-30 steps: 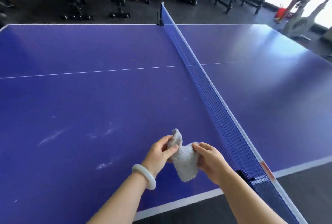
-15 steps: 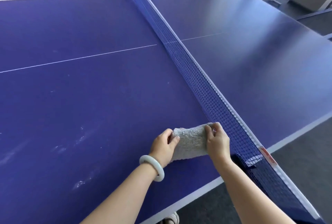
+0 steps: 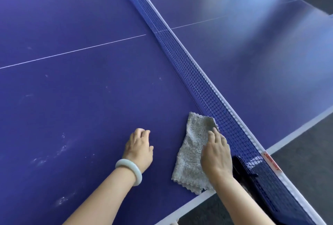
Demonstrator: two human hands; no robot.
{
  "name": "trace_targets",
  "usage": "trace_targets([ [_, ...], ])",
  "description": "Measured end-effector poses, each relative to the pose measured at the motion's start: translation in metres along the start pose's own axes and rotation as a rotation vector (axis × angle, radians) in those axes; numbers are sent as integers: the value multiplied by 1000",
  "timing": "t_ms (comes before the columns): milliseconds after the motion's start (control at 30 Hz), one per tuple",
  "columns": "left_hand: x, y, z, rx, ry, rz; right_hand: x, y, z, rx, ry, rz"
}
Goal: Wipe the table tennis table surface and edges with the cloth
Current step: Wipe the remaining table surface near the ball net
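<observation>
Cloth (image 3: 191, 150) lies flat under right hand (image 3: 217, 156) fingers (image 3: 212, 134).

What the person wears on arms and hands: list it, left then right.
The left hand is bare, no glove; a smooth, rounded, pale whitish-green bangle circles its wrist. The right hand is bare too, with nothing on its wrist. No sleeve is in view on either side.

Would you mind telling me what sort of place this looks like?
Probably an indoor sports or recreation room: a blue table tennis table, its net stretched across, and dark flooring beyond.
</observation>
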State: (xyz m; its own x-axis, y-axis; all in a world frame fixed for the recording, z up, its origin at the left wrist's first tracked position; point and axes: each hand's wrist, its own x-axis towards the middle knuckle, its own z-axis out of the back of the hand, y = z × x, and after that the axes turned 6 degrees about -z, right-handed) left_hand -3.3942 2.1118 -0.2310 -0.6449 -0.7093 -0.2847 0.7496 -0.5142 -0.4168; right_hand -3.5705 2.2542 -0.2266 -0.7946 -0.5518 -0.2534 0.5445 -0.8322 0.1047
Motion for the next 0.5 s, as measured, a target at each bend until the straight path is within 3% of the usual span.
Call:
trace_targets([
  [100,12,31,6,216,173,-60,5,18,-25,76,37,157],
  [200,29,59,16,392,319,-66,12,23,-50,53,93,186],
  [367,42,93,20,408,444,-56,20,5,-66,-15,7,203],
  [500,41,98,11,385,453,-63,17,32,-70,110,-53,66],
])
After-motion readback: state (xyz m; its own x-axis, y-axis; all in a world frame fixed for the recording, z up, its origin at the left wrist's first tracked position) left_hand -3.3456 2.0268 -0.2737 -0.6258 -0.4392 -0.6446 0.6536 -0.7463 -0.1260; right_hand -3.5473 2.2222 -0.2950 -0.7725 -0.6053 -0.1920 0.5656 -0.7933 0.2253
